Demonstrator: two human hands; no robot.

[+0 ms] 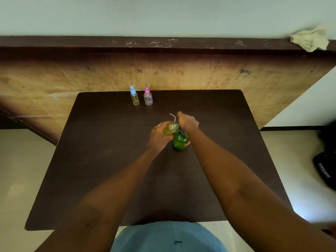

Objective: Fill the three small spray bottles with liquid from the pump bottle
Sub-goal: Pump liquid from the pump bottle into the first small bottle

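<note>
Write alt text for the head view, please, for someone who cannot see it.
A person's left hand tilts a small yellow-tinted bottle against the top of a green pump bottle on a dark table, while the right hand curls by the pump, a white tube poking out beside it. A blue-capped spray bottle and a pink-capped spray bottle stand at the far edge.

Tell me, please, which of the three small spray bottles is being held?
The yellow-tinted bottle, gripped by the left hand beside the green pump bottle; the blue-capped bottle and pink-capped bottle stand free at the far edge of the table.
</note>
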